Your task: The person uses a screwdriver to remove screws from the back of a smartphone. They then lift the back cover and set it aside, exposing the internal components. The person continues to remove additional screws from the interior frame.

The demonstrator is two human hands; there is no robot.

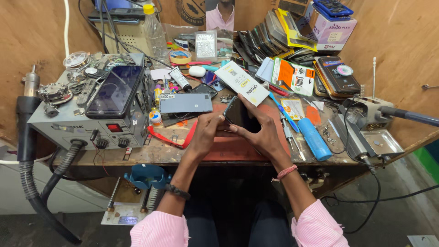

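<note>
Both my hands hold a dark smartphone (238,114) tilted up over the middle of a cluttered wooden workbench (160,153). My left hand (208,130) grips its lower left edge, thumb on the side. Fingers of my right hand (260,130) wrap around the phone's right side and back. A white flat box (241,82) lies just beyond the phone. Another phone (185,103), grey with its back up, rests to the left of my hands.
A grey rework station (98,123) with a phone (116,89) on top stands at left, its hose (27,183) hanging down. A blue cylinder (314,138) and screwdrivers (288,132) lie to the right. Stacked phone cases (274,32), boxes (331,27) and a plastic bottle (153,32) crowd the back.
</note>
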